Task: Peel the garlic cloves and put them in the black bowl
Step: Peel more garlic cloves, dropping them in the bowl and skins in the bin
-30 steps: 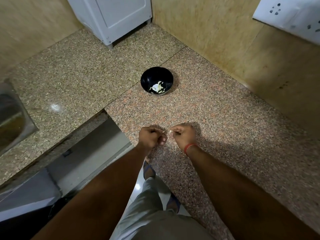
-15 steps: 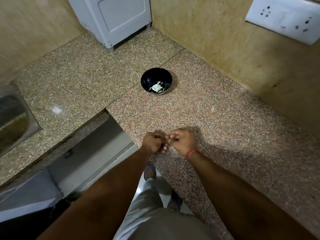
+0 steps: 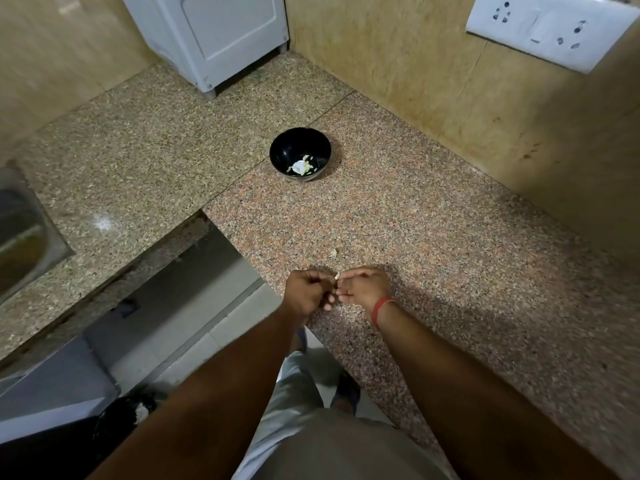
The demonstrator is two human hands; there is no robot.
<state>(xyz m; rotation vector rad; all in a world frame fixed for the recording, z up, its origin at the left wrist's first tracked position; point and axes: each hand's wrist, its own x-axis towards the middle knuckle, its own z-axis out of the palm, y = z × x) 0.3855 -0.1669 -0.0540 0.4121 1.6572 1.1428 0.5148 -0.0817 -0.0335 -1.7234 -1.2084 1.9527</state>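
Observation:
A small pale garlic clove (image 3: 336, 276) shows between my two hands, just above the granite counter's front edge. My left hand (image 3: 307, 293) is curled into a fist beside it, and my right hand (image 3: 364, 285), with a red thread on the wrist, pinches the clove from the right. Which fingers of the left hand touch the clove is hidden. The black bowl (image 3: 300, 150) stands farther back on the counter with pale garlic pieces (image 3: 302, 166) in its bottom. A tiny scrap of peel (image 3: 334, 251) lies on the counter ahead of my hands.
A granite counter (image 3: 433, 237) runs in an L, with a steel sink (image 3: 20, 237) at the left. A white appliance (image 3: 214, 32) stands in the back corner. A white socket plate (image 3: 550, 26) is on the right wall. My legs and the floor show below.
My hands parted slightly after being pressed together, and the clove's pale tip shows between them again. A scrap of peel now lies on the counter. The view shifted a little.

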